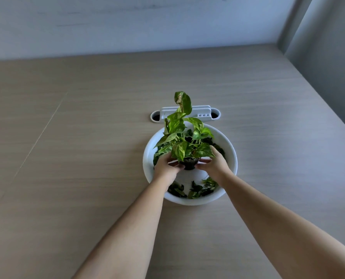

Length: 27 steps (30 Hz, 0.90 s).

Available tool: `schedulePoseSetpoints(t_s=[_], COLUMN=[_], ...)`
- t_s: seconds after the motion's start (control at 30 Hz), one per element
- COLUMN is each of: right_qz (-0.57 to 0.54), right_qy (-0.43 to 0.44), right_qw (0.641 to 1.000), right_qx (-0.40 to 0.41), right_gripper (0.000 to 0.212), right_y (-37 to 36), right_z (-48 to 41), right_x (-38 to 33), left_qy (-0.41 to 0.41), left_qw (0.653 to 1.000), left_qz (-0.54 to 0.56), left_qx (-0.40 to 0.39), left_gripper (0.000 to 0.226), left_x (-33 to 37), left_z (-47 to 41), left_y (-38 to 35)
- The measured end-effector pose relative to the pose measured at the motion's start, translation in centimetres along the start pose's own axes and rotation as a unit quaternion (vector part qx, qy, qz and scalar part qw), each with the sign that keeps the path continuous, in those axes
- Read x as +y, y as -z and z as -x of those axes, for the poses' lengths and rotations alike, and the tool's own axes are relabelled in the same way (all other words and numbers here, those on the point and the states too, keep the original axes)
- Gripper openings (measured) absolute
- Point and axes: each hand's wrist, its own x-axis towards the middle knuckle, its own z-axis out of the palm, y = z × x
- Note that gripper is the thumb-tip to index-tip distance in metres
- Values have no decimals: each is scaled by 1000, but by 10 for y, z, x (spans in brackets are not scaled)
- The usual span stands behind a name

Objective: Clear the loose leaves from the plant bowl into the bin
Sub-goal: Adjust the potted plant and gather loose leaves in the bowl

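A wide white bowl (231,150) stands on the wooden table. Inside it a green leafy plant (184,135) grows from a small dark pot (189,164). My left hand (165,166) and my right hand (214,164) clasp the pot from either side, above the bowl's middle. Dark loose leaves (193,190) lie on the bowl's floor near its front rim, and more show behind the plant. No bin is in view.
A white cable-port fitting (205,113) with two dark openings is set into the table just behind the bowl. A pale wall runs along the table's far edge. The table's right edge slants down beside a grey panel (328,47).
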Motion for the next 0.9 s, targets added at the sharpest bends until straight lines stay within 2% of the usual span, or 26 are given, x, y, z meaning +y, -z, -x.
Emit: schedulePoseSetpoints(t_s=[0.17,0.3,0.37,0.47,0.53,0.57,0.63,0.7,0.8,0.9], right_qz=[7,13,38,158,281,351,469,532,572,581], right_qy=[21,9,4,14,27,31,34,34,30,38], right_qw=[1000,1000,999,986,959,935,874,832,803,800], right_qx=[-2,1,30,56,7,-37,-119,-154,-167,-146], right_gripper=[60,62,53,33,23,21,28,37,45,31], right_y=[0,3,6,13,16,15,7,-5,-19,-25], right_z=[-2,3,5,8,14,18,27,33,38,44], right_x=[3,1,-3,-6,-13,-17,-24,-26,-19,-15], left_qy=[9,7,0,-32,-62,-67,-58,-51,-72,-95], left_qw=[1000,999,997,975,936,908,841,799,794,805], left_qz=[-13,-39,-82,-219,-345,-410,-523,-577,-582,-567], left_qx=[-4,0,11,8,-27,-56,-122,-161,-161,-148], left_gripper=[35,29,28,19,18,25,40,40,25,31], left_x=[6,6,6,9,13,16,21,23,19,12], left_z=[0,4,6,12,18,21,27,34,39,38], left_y=[-2,0,4,11,15,17,19,19,17,15])
